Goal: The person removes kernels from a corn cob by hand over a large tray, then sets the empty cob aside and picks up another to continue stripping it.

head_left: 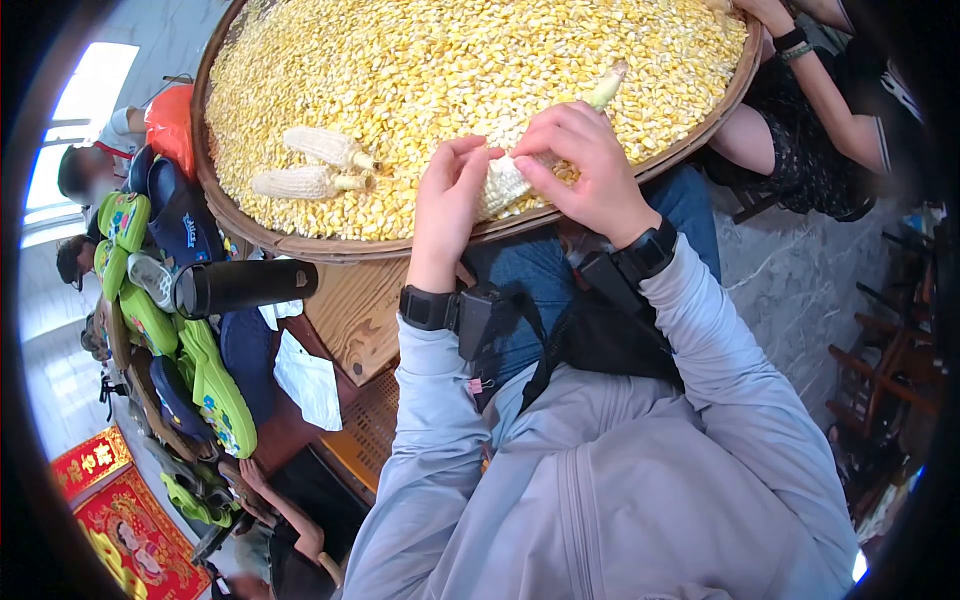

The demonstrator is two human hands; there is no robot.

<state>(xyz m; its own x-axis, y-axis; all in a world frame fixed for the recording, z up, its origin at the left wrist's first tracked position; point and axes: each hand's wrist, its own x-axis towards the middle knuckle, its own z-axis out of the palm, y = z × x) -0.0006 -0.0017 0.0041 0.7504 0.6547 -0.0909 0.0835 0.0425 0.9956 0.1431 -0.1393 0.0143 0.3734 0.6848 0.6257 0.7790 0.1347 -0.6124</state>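
Observation:
A pale corn cob [503, 187] lies at the near side of a wide round basket tray [203, 130] filled with loose yellow kernels [430, 75]. My left hand [452, 192] is curled against the cob's left side, thumb and index finger close together at it. From the right, my right hand [580, 165] grips the same cob, its thumb and fingertips pinched on the upper part and hiding much of it. A greenish stalk end [607, 86] sticks out beyond my right knuckles. Two bare cobs [325, 147] rest on the kernels to the left.
Left of the tray stand a black bottle [245, 287], a red plastic bag [171, 130] and several green and navy slippers or hats [215, 385]. White paper [307, 380] lies by the wooden table [350, 318]. Another person's arm [832, 100] reaches to the tray's right rim.

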